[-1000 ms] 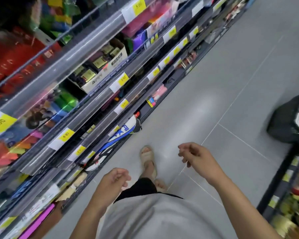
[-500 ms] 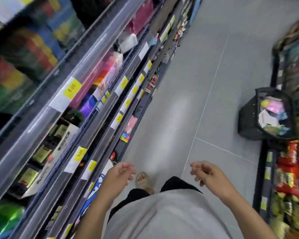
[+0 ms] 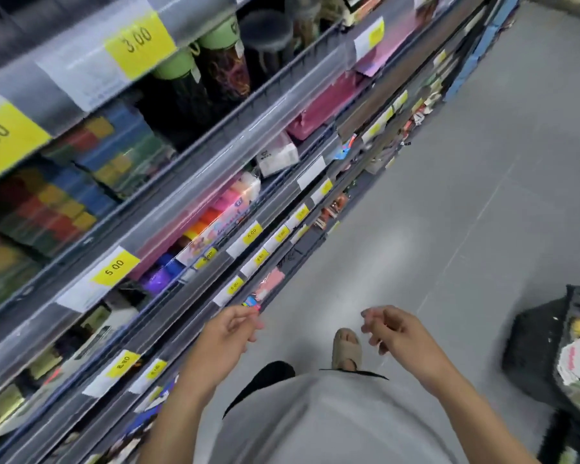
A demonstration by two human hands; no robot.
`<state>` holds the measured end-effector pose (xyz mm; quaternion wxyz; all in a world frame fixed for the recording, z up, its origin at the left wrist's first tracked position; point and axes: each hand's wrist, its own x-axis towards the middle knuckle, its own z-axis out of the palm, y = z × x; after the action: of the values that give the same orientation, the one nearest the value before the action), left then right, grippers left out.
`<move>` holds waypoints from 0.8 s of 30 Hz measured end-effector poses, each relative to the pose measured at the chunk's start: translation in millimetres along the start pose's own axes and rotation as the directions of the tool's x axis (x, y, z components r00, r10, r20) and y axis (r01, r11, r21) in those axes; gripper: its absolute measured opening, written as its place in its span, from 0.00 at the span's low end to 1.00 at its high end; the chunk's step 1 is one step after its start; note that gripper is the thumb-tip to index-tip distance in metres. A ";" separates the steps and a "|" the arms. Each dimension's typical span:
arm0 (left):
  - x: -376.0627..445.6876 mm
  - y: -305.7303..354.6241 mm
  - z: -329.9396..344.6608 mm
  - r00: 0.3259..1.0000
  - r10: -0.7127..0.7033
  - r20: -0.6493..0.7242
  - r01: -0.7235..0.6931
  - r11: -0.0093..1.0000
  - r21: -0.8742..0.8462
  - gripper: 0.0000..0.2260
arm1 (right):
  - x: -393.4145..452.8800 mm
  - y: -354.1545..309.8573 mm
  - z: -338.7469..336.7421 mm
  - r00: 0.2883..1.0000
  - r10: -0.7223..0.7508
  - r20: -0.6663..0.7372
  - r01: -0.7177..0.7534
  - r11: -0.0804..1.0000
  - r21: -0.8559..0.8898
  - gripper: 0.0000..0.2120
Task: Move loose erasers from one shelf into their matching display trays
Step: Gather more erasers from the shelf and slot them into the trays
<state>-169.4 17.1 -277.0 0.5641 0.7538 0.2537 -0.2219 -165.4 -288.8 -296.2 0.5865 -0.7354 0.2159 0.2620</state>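
Both hands, the left hand (image 3: 230, 331) and the right hand (image 3: 394, 333), hang loosely curled and empty beside the shelves (image 3: 235, 182), so the person seems between picks; next comes finding loose erasers.

I see even, bright overhead light with soft, weak shadows. A pale sheen lies on the grey floor (image 3: 416, 236), and glare streaks the clear shelf rails (image 3: 235, 152). Motion blur smears the upper-left price tags (image 3: 138, 41) and the goods beside them. My wide lens bends the shelves toward the edges. The basket (image 3: 549, 343) at right is soft and smeared.
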 end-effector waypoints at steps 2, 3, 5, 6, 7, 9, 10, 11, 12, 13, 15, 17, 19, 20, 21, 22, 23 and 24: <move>-7.7 16.9 6.9 0.998 0.022 -0.063 -0.024 0.999 -0.043 0.06 | 26.7 -41.4 -11.2 0.992 -0.077 0.097 0.079 0.996 -0.026 0.08; -11.4 26.7 8.8 0.995 0.033 -0.094 -0.038 0.998 -0.056 0.06 | 37.7 -62.9 -15.0 0.982 -0.119 0.148 0.128 0.990 -0.052 0.07; -19.8 48.7 6.8 0.983 0.069 -0.171 -0.086 0.992 -0.092 0.07 | 54.4 -105.6 -16.8 0.945 -0.214 0.248 0.246 0.963 -0.105 0.06; -25.5 61.1 3.9 0.974 0.097 -0.206 -0.120 0.987 -0.104 0.08 | 60.2 -126.9 -15.7 0.919 -0.261 0.295 0.303 0.947 -0.109 0.06; -32.0 75.0 -0.1 0.962 0.133 -0.238 -0.162 0.981 -0.108 0.09 | 64.3 -147.8 -13.5 0.893 -0.301 0.334 0.352 0.931 -0.100 0.06; -45.6 107.4 -11.5 0.919 0.231 -0.320 -0.270 0.959 -0.085 0.09 | 68.1 -191.0 -6.5 0.832 -0.381 0.404 0.445 0.893 -0.075 0.07; -52.4 123.9 -18.6 0.885 0.282 -0.370 -0.328 0.942 -0.066 0.06 | 67.6 -212.0 -1.7 0.796 -0.421 0.435 0.491 0.870 -0.056 0.07; -59.5 140.3 -26.4 0.848 0.330 -0.415 -0.379 0.925 -0.040 0.04 | 65.9 -231.8 3.7 0.760 -0.458 0.461 0.530 0.848 -0.031 0.07; -67.1 157.2 -34.4 0.808 0.383 -0.447 -0.427 0.904 0.004 0.06 | 62.8 -251.0 9.2 0.723 -0.493 0.483 0.569 0.822 -0.012 0.07; -74.7 173.2 -42.1 0.765 0.437 -0.473 -0.472 0.880 0.050 0.09 | 58.5 -269.8 14.5 0.684 -0.529 0.503 0.614 0.790 -0.003 0.07; -88.8 203.3 -57.0 0.653 0.551 -0.519 -0.570 0.809 0.141 0.11 | 47.1 -305.3 25.2 0.600 -0.596 0.533 0.699 0.715 0.013 0.07; -100.4 229.3 -71.3 0.521 0.648 -0.556 -0.644 0.726 0.243 0.10 | 33.8 -337.5 34.6 0.518 -0.654 0.551 0.758 0.649 0.057 0.07; -106.2 251.9 -85.6 0.395 0.714 -0.578 -0.677 0.652 0.342 0.09 | 20.2 -366.9 41.6 0.431 -0.711 0.556 0.815 0.571 0.098 0.07; -106.6 262.2 -92.7 0.344 0.741 -0.577 -0.681 0.620 0.391 0.08 | 14.2 -380.8 44.9 0.386 -0.739 0.553 0.844 0.524 0.111 0.07; -105.0 271.7 -99.3 0.290 0.773 -0.565 -0.672 0.584 0.455 0.07 | 9.1 -394.0 47.8 0.342 -0.766 0.544 0.875 0.471 0.114 0.07; -102.0 280.1 -105.0 0.240 0.804 -0.544 -0.647 0.550 0.528 0.06 | 5.3 -406.4 50.9 0.299 -0.793 0.531 0.903 0.414 0.110 0.07; -97.4 287.3 -109.7 0.207 0.829 -0.520 -0.608 0.525 0.595 0.07 | 3.2 -418.4 53.6 0.263 -0.817 0.512 0.926 0.362 0.102 0.07; -91.7 293.1 -113.5 0.194 0.846 -0.496 -0.566 0.510 0.648 0.08 | 2.5 -429.8 56.0 0.235 -0.840 0.490 0.944 0.317 0.089 0.07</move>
<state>-49.3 45.5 26.2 0.2976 0.8754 0.0453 0.3782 97.7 -140.1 14.6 0.5729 -0.7016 -0.4191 0.0619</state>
